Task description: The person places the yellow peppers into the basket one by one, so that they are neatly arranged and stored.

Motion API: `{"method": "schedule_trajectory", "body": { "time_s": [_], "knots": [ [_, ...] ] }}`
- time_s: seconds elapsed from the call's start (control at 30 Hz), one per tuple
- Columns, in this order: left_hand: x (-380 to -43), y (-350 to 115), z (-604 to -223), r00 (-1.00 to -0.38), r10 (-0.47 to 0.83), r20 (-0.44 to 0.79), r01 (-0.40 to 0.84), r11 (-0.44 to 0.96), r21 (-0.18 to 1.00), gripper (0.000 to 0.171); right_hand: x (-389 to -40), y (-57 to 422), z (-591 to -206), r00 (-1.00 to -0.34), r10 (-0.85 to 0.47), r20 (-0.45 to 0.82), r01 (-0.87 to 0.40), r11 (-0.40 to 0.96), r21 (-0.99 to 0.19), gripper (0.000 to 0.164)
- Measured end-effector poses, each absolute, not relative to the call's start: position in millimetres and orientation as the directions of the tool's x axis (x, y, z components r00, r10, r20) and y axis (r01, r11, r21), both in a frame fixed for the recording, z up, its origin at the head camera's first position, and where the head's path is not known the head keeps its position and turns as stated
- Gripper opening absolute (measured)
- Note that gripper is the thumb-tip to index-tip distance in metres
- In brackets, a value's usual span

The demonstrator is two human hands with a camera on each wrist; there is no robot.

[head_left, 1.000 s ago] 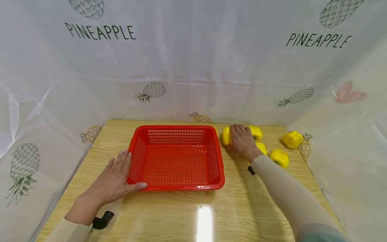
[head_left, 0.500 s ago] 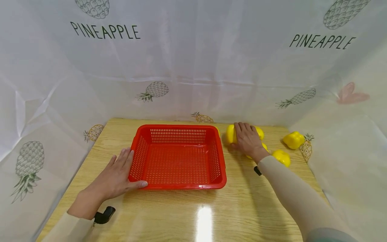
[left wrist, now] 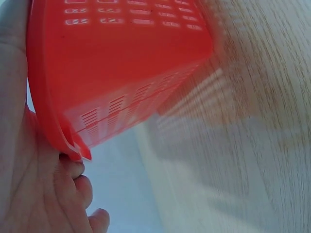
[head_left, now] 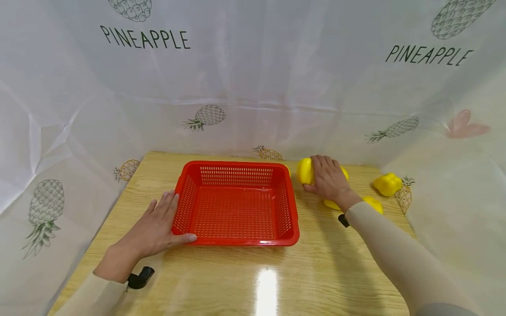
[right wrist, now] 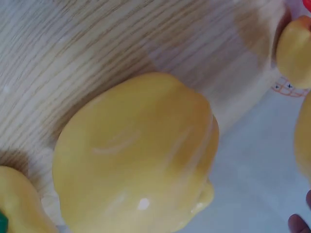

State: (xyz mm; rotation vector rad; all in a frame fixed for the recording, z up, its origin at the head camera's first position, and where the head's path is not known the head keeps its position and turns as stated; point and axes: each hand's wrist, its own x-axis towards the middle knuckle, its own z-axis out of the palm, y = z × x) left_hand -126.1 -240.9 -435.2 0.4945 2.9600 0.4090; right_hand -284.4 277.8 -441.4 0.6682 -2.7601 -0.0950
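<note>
My right hand point(head_left: 329, 179), just right of the basket, grips a yellow bell pepper point(head_left: 305, 171) by its right side, palm down. In the right wrist view, the held pepper point(right wrist: 303, 136) shows only at the right edge, with fingertips point(right wrist: 297, 224) below it. My left hand point(head_left: 156, 230) rests along the left side of a red plastic basket point(head_left: 237, 242), its thumb lying over the front rim near the corner. From the left wrist, the hand's fingers point(left wrist: 83, 190) reach along the outside of the basket rim point(left wrist: 43, 92).
Several more yellow peppers lie right of the basket: one point(head_left: 331, 204) partly under my right wrist, one point(head_left: 373, 204) beside the sleeve, and one point(head_left: 387, 184) farther right. Another pepper point(head_left: 288, 170) peeks out beside the basket. A white pineapple-print sheet point(head_left: 253, 87) encloses the wooden table point(head_left: 221, 281).
My right hand has lifted its pepper slightly up from where it lay among the others. My left hand keeps its place on the basket, while the head view has shifted a little.
</note>
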Motion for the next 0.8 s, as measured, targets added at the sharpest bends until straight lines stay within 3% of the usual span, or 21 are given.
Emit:
{"method": "schedule_trajectory", "body": {
  "time_s": [0.57,0.8],
  "knots": [
    [-125,-240,-434,-0.942,0.329,-0.074,0.299,0.916,0.267,0.132,-280,273,-415,-0.769,-0.504,0.392,-0.507,0.856,0.106,0.092],
    [-125,-238,-433,-0.940,0.332,-0.075,0.306,0.922,0.239,0.132,-276,246,-393,-0.726,-0.537,0.429,-0.540,0.832,0.127,0.093]
  ]
}}
